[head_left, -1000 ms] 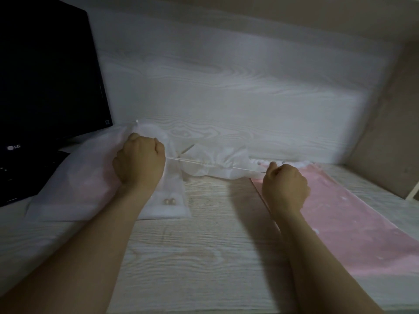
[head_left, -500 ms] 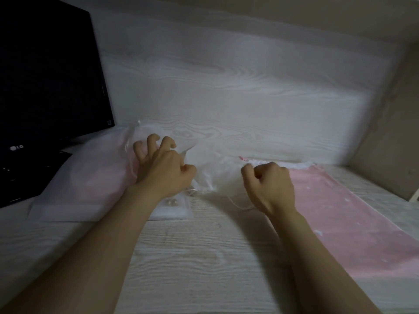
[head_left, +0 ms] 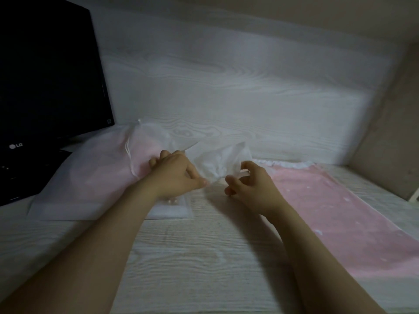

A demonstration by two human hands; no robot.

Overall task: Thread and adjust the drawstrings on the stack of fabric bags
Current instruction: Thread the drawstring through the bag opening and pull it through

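Note:
A small white fabric bag (head_left: 218, 160) lies bunched at the middle of the table, its mouth gathered. My left hand (head_left: 175, 174) rests on the pile of sheer white and pink bags (head_left: 95, 177) at the left, its thumb at the small bag's gathered edge. My right hand (head_left: 247, 184) is just right of that edge with curled fingers, pinching the gathered end of the small bag. A white drawstring (head_left: 130, 152) hangs over the left pile.
A black monitor (head_left: 49, 87) stands at the left, behind the pile. A pink cloth with a white frilled edge (head_left: 335, 200) lies flat at the right. A small clear packet with beads (head_left: 172, 206) pokes out under my left forearm. Wooden walls close the back and right.
A second ago both fists pulled a drawstring taut between them. The hands have since come together at the small bag, the string has gone slack, and the left fingers have loosened.

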